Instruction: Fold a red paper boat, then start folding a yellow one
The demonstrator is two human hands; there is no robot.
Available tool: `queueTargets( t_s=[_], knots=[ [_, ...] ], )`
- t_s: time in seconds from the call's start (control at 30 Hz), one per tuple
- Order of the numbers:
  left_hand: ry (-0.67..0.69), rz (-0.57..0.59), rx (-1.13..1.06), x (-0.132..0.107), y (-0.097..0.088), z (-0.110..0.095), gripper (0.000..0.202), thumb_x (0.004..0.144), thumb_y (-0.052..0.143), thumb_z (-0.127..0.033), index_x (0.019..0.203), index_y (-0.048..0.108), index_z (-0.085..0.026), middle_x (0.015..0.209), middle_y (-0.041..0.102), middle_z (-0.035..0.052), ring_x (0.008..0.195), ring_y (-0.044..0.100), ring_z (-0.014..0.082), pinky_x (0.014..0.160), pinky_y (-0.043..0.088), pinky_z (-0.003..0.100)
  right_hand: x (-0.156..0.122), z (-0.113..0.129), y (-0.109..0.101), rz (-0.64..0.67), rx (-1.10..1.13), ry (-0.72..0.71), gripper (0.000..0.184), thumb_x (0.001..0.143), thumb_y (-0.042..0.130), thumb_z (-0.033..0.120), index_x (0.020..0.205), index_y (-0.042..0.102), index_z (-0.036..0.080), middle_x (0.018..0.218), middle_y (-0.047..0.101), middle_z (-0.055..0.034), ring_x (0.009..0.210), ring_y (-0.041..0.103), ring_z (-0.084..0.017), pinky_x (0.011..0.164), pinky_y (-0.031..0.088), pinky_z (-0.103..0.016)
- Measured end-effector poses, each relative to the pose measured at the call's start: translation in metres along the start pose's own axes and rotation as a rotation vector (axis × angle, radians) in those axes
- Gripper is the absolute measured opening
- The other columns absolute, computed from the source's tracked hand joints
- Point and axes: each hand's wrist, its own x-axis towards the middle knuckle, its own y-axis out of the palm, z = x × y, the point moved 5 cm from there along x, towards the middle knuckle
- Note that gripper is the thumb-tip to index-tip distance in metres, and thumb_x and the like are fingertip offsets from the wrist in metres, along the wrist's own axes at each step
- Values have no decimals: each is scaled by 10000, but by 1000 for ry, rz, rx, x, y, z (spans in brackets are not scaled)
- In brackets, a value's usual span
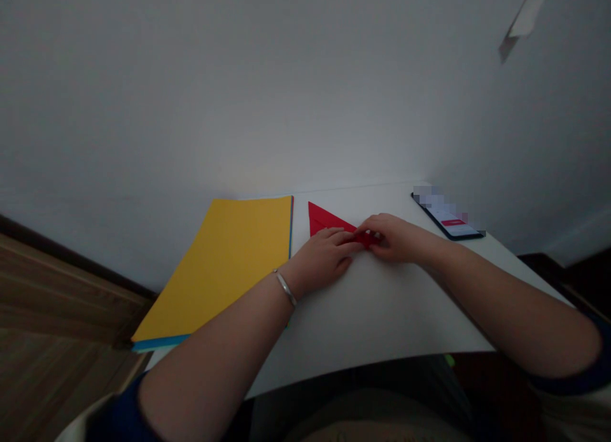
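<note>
A piece of folded red paper [324, 218] lies on the white table, with a pointed corner at its upper left. My left hand [323, 258] rests over its lower part, fingers stretched out flat and pressing it down. At the paper's right end my right hand [390, 237] is closed, pinching the folded edge between thumb and fingers. The two hands' fingertips nearly meet there. Part of the paper is hidden under my fingers, so its full shape does not show.
Left of the hands lies a stack of coloured sheets [224, 257], yellow on top with blue below. A phone [449, 220] with a lit screen lies at the back right of the white table [382, 314]. A pale wall [305, 85] stands right behind.
</note>
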Motion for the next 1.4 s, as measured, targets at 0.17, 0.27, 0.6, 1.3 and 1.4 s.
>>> queueTargets(
  t_s=[0.17,0.27,0.6,1.3,1.4],
  knots=[
    [-1,5,-8,0,0,0,386,923,478,-213,1298,559,-178,1338,572,96,1241,497,245,1093,368,428,0,0,1,37,-3,-29,413,725,696,326,1108,665,173,971,682,-89,922,586,-234,830,436,-344],
    [-2,4,-23,0,-1,-1,344,913,481,-206,1242,582,-188,1321,582,88,1234,503,240,1083,379,430,1,-3,3,48,-29,-8,270,774,643,286,1014,688,170,917,672,-83,879,585,-216,807,438,-326],
    [-58,39,-116,2,-4,-1,375,863,516,-163,1237,546,-154,1288,597,99,1234,506,228,1085,384,412,-1,-8,1,132,-167,236,202,852,530,319,863,697,205,838,653,-59,720,554,-169,606,355,-274],
    [-62,58,-147,1,-6,0,414,873,510,-172,1286,538,-172,1315,593,93,1238,522,219,1080,401,407,-1,-11,1,172,-27,392,209,825,560,337,840,715,199,762,703,-56,646,570,-167,573,369,-281],
    [-49,66,-125,1,-6,-1,402,882,504,-173,1282,549,-167,1333,586,87,1263,507,214,1092,389,396,0,-10,1,180,-49,396,205,824,562,328,844,716,194,750,701,-56,633,572,-166,577,375,-282]
  ],
)
